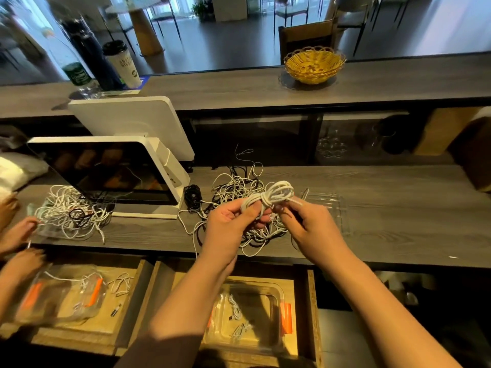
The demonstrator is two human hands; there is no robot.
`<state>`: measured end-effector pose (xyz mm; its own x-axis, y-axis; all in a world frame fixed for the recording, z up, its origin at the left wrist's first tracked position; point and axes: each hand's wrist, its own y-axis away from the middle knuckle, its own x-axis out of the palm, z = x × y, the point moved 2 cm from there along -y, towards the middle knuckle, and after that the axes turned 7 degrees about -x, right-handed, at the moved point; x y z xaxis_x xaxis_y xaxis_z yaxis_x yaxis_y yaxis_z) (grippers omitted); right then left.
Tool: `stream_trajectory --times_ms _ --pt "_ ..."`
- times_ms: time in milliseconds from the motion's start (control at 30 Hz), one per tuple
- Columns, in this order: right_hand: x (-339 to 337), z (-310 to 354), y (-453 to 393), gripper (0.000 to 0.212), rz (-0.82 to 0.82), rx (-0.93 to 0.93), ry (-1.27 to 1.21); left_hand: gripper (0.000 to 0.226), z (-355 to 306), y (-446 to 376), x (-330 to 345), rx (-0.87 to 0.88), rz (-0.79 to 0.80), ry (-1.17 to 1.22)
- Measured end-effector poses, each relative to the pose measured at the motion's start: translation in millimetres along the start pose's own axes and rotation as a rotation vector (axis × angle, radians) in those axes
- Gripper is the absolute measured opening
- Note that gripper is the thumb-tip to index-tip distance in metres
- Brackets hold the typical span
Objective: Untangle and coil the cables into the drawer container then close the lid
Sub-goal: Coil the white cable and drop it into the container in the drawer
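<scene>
- Right now a white cable bundle (268,199), coiled and wrapped at its waist, sits above the counter between both hands: the left hand (233,221) grips its left end, the right hand (305,221) pinches the loose tail at its right.
- Judging by this, one coil is nearly finished but not yet stowed.
- Below, the clear container (247,317) in the open drawer (310,301) already holds a couple of small white coils.
- Most work looks left: a tangle of white and black cables (239,187) lies on the counter just behind the hands, and a black coil (192,196) beside it.
- The clear lid (329,205) lies right of the tangle, not yet on.
- Another person's hands (18,235) work a second pile (71,213) at far left, by the screen (106,171).
</scene>
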<state>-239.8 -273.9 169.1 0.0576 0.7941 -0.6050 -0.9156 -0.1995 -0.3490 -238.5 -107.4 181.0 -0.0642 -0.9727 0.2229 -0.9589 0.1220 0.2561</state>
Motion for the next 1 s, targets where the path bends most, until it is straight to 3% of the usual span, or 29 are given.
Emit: stream_trajectory --times_ms 200,400,467,567,700,833,900,1000 --pt "19 6 12 0.019 0.128 0.030 0.041 0.011 7 -6 -1 0.010 -0.268 0.049" --pt "18 18 19 0.024 0.142 -0.004 0.096 0.010 10 -7 -5 0.099 -0.397 -0.154" --pt "16 23 19 0.018 0.149 -0.009 0.138 0.011 12 -6 -6 0.142 -0.392 -0.278" --pt "10 32 20 0.030 0.129 -0.012 0.081 0.015 14 -8 -10 0.163 -0.358 -0.432" --pt "6 38 18 0.016 0.169 0.088 -0.351 0.011 14 -8 -13 0.109 -0.260 -0.548" --pt "0 37 12 0.031 0.153 0.189 -0.712 0.037 9 -10 -13 -0.011 -0.112 -0.552" --pt "-5 36 9 0.028 0.172 0.161 -0.684 0.038 6 -12 -15 -0.006 -0.055 -0.633" --pt "-13 34 4 0.019 0.138 0.126 -0.521 0.024 3 -8 -16 -0.064 0.049 -0.687"
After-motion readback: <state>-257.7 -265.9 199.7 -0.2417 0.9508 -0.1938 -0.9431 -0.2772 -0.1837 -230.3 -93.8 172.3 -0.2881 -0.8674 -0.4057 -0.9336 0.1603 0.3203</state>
